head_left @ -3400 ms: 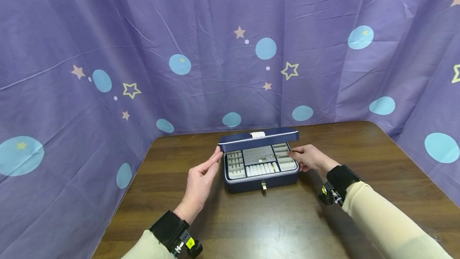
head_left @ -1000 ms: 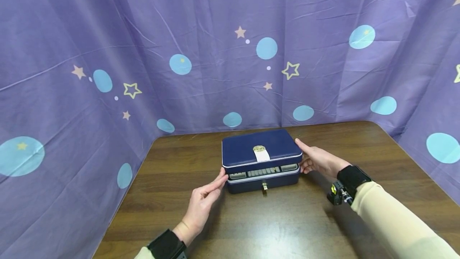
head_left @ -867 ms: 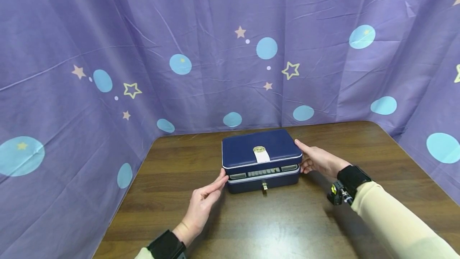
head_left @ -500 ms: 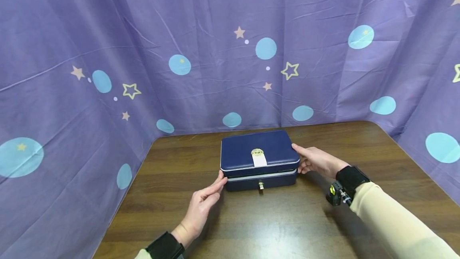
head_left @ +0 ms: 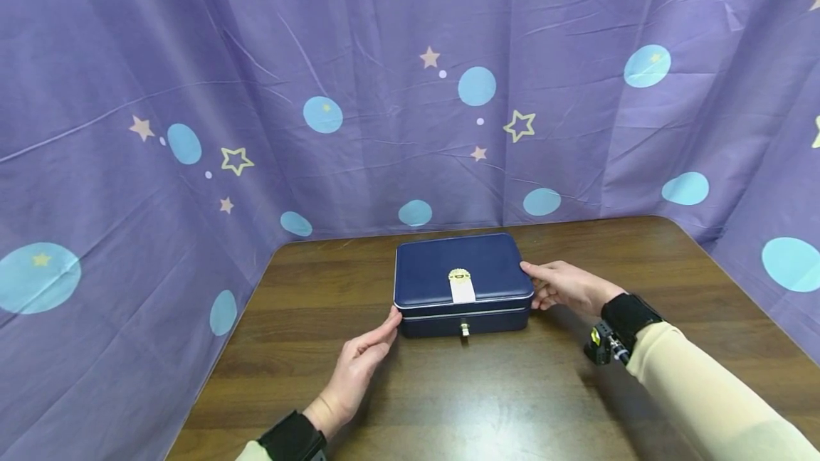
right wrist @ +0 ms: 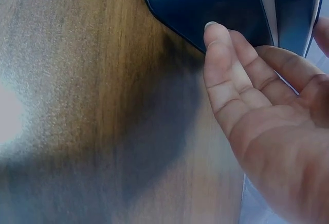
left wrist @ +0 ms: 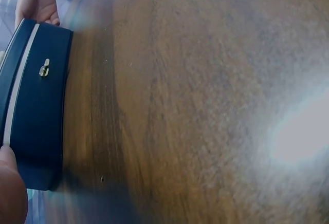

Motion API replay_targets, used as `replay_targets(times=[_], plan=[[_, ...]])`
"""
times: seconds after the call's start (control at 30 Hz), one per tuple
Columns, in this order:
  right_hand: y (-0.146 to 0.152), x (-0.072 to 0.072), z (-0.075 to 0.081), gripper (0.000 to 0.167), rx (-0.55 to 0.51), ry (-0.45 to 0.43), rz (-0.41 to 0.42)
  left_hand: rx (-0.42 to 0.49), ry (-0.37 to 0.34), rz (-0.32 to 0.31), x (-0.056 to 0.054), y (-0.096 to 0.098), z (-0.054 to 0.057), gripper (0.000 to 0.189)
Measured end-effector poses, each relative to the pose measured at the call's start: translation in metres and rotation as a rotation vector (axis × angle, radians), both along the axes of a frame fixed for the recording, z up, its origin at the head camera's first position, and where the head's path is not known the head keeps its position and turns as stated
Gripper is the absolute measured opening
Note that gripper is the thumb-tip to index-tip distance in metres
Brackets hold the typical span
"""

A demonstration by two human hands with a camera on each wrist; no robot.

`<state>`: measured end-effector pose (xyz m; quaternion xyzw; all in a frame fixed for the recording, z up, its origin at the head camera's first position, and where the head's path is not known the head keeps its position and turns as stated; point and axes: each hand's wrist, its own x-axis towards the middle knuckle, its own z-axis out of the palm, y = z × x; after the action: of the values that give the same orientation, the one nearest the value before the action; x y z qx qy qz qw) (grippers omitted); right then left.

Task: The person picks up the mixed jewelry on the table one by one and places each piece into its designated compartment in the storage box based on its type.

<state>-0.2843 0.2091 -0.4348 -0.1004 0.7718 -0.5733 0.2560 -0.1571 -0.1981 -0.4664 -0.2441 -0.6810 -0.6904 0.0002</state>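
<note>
A navy jewelry box (head_left: 458,270) stands on the table with its lid down almost flush; a thin pale strip shows between lid and base. On the lid's front lies a white strap (head_left: 463,292) with a round gold ornament, above a small gold clasp (head_left: 465,329). My left hand (head_left: 354,372) touches the front left corner with fairly straight fingers; its thumb (left wrist: 9,165) is at the seam in the left wrist view. At the right end, my right hand (head_left: 566,287) has its thumb at the lid's edge and loosely bent fingers (right wrist: 218,54) along the side.
The brown wooden table (head_left: 410,404) reaches back to a purple curtain (head_left: 384,162) with stars and dots, which also hangs at both sides. Black straps with small cameras sit on both wrists, the right camera (head_left: 601,343) showing beside the cuff.
The lid has come down from raised, with the compartments in sight, to nearly flush, hiding the inside. Both hands have followed it down slightly at the sides.
</note>
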Motion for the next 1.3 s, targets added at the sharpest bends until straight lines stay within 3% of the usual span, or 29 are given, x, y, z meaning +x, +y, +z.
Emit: replay_targets(times=[0.53,0.97,1.3], plan=[[0.0,0.0,0.005,0.048,-0.007,-0.011,0.039,-0.007,-0.161,0.031,-0.003,-0.007,0.009,0.048],[-0.002,0.0,0.004,0.051,0.011,-0.002,0.033,0.032,-0.166,0.006,-0.009,-0.012,0.009,0.046],[0.001,-0.001,0.007,0.053,0.086,0.038,0.028,-0.058,-0.235,0.081,-0.022,-0.017,0.02,0.041]])
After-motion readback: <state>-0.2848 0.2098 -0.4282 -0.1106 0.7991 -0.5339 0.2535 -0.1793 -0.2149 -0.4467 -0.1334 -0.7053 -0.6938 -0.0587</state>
